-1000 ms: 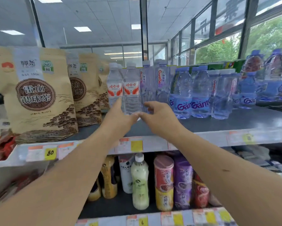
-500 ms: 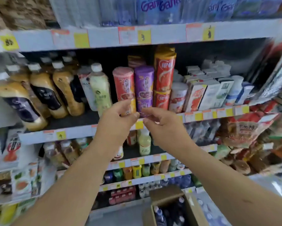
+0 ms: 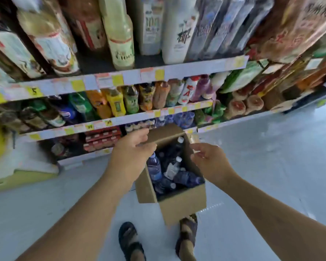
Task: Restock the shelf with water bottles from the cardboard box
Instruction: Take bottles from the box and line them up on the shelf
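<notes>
both bare arms stretched in from the bottom corners, left hand [image 3: 133, 150] and right hand [image 3: 210, 162] close together mid-frame, fingers loosely curled, empty

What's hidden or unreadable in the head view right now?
Head view only.
Bottles in the cardboard box: count hidden by the left hand and box walls.
Shelf price tags: motion-blurred, unreadable.
Tall bottles at top: caps cut off by the frame edge.
Left hand gripping the box flap or not: blurred.
</notes>
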